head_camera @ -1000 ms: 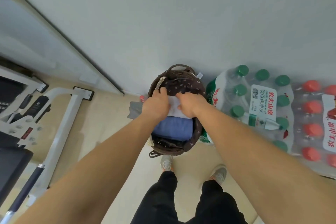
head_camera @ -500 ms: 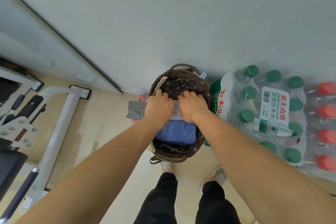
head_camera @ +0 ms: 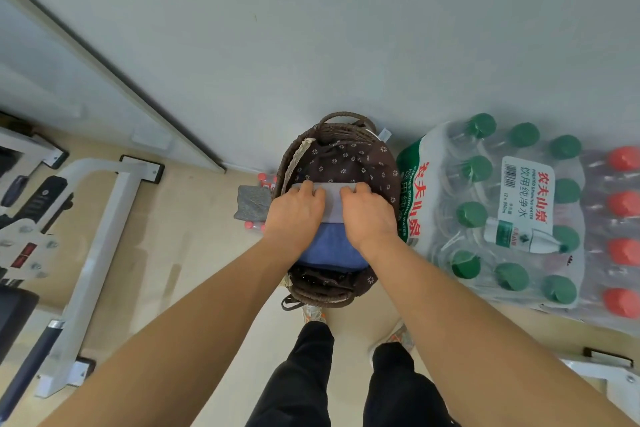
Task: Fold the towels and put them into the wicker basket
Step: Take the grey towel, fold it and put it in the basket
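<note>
A dark wicker basket (head_camera: 290, 163) with a brown flowered lining stands on the floor against the wall. Inside it lies a folded blue towel (head_camera: 329, 253), and a folded light grey towel (head_camera: 332, 201) sits on top toward the far side. My left hand (head_camera: 294, 215) and my right hand (head_camera: 369, 215) lie side by side on the grey towel, fingers curled over its far edge, pressing it down into the basket. Both hands hide most of that towel.
Shrink-wrapped packs of water bottles, green-capped (head_camera: 498, 204) and red-capped (head_camera: 623, 211), crowd the basket's right side. A grey cloth (head_camera: 252, 201) lies on the floor to its left. White exercise equipment (head_camera: 97, 253) fills the left. My legs and shoes (head_camera: 311, 314) are just below the basket.
Both hands pushed the grey towel lower and farther into the basket; more of its far edge now shows beyond my fingers. The camera drifted slightly.
</note>
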`<state>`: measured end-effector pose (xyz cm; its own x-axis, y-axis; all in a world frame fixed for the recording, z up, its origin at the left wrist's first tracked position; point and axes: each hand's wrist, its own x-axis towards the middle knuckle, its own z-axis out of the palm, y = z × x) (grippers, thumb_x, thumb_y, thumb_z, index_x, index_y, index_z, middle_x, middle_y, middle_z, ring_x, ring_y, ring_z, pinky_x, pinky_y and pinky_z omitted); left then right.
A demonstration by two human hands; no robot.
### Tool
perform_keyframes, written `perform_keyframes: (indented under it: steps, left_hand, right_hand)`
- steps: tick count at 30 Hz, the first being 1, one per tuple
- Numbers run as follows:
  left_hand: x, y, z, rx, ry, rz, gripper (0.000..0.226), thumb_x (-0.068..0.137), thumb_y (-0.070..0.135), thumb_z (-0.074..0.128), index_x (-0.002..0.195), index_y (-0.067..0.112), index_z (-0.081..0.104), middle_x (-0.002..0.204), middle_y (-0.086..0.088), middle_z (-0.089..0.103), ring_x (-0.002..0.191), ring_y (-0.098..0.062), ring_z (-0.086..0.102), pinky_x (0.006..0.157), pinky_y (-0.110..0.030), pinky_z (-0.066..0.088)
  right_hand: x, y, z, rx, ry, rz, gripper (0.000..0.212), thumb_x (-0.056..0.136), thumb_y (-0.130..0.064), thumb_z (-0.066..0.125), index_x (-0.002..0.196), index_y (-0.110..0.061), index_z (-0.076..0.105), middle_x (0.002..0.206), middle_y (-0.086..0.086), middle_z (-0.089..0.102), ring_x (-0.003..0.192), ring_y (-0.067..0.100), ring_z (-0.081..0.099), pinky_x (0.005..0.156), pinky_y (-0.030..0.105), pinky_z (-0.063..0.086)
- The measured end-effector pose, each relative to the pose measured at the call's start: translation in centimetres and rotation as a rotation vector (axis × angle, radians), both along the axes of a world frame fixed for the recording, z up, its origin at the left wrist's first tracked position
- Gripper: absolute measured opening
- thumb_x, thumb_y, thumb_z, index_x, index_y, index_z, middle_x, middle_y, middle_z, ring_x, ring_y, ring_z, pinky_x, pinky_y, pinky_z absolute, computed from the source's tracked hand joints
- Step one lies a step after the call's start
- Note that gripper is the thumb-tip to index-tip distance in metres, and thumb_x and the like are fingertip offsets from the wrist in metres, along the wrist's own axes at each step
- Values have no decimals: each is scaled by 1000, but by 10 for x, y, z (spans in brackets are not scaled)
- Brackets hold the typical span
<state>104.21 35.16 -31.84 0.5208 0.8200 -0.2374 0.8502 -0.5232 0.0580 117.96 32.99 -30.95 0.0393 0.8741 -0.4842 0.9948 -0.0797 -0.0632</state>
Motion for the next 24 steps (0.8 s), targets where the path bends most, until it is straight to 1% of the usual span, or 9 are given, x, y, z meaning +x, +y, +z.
perform_keyframes:
  steps: [2, 4, 5, 7, 8, 10, 16, 20, 24]
  left_hand:
    - [-1, -2, -11, 49, -12, -12, 30, 55, -3, 79, 76, 8, 61, 71, -11, 57, 49, -25, 57, 36, -24, 30]
    - [0, -2, -10, 61, 0, 4, 31, 52, -3, 79, 74, 9, 61, 70, -11, 57, 48, -25, 57, 35, -24, 31]
    - [1, -2, -5, 35, 3, 17, 28, 57, -2, 78, 78, 8, 62, 75, -11, 58, 55, -26, 60, 37, -26, 36]
    - [3, -4, 7, -62, 16, 70, 20, 80, 2, 65, 98, 7, 60, 98, -12, 57, 85, -30, 62, 53, -35, 48]
    - [2, -6, 11, -98, 33, 105, 21, 88, 5, 57, 109, 8, 57, 109, -12, 53, 99, -31, 58, 62, -38, 49]
    - [0, -13, 24, -157, 55, 146, 25, 94, 13, 51, 118, 12, 55, 118, -10, 48, 110, -30, 52, 68, -41, 48]
    - [-6, -36, 65, -199, 26, 294, 34, 95, 16, 44, 126, 15, 55, 124, -9, 51, 116, -31, 49, 81, -45, 49]
    - [-13, -51, 88, -266, 7, 379, 33, 93, 20, 46, 123, 17, 58, 121, -9, 52, 118, -33, 50, 88, -46, 49]
    - [-23, -82, 112, -267, -50, 530, 30, 92, 26, 48, 118, 18, 59, 118, -8, 54, 112, -32, 56, 83, -39, 45]
  right_hand:
    - [0, 4, 2, -14, -11, 4, 34, 91, -1, 51, 124, -10, 52, 125, 15, 49, 109, 34, 58, 70, 38, 45]
    - [1, 9, 4, -50, -14, 5, 33, 90, -2, 54, 122, -11, 54, 123, 13, 50, 109, 34, 57, 69, 37, 41]
    - [2, 10, 7, -82, -8, 5, 34, 89, -3, 56, 121, -11, 55, 123, 13, 51, 110, 34, 57, 70, 37, 41]
    - [4, 12, 16, -152, 19, 2, 34, 88, -6, 56, 122, -12, 56, 126, 13, 49, 111, 35, 57, 73, 38, 41]
    - [6, 11, 21, -176, 35, 6, 36, 89, -8, 54, 124, -13, 56, 129, 13, 48, 111, 36, 57, 74, 38, 43]
    - [8, 6, 34, -182, 62, 28, 42, 89, -9, 52, 130, -17, 54, 132, 12, 46, 113, 36, 56, 77, 40, 44]
    - [11, -12, 84, -92, 80, 92, 38, 91, -21, 51, 130, -19, 54, 126, 9, 48, 114, 33, 52, 81, 41, 45]
    - [16, -18, 117, -46, 60, 175, 40, 91, -25, 52, 130, -21, 55, 128, 7, 48, 116, 33, 52, 83, 42, 45]
    - [17, -34, 144, 13, 36, 308, 40, 91, -26, 52, 131, -22, 55, 130, 7, 47, 120, 32, 49, 76, 40, 39]
